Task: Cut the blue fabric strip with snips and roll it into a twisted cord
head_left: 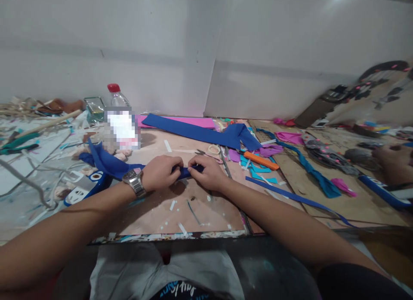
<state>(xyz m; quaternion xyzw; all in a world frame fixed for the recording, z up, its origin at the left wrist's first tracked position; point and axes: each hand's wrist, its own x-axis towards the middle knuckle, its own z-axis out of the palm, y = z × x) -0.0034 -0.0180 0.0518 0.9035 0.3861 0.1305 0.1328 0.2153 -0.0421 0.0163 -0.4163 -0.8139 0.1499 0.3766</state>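
Dark clothing with lettering point(177, 290) lies nearest, at six o'clock; beyond it, over the pale board point(154, 142), both hands work a blue cloth strip point(106, 159). Left hand point(161, 172) and right hand point(208, 173) each pinch it between thumb and fingers, close together. Its long axis runs roughly from nine to three o'clock, the loose, flared end pointing between nine and ten, the other hidden by the right hand. This looks like folding or pressing the strip's edge; the next move seems to call for a steady pinch while working along it.
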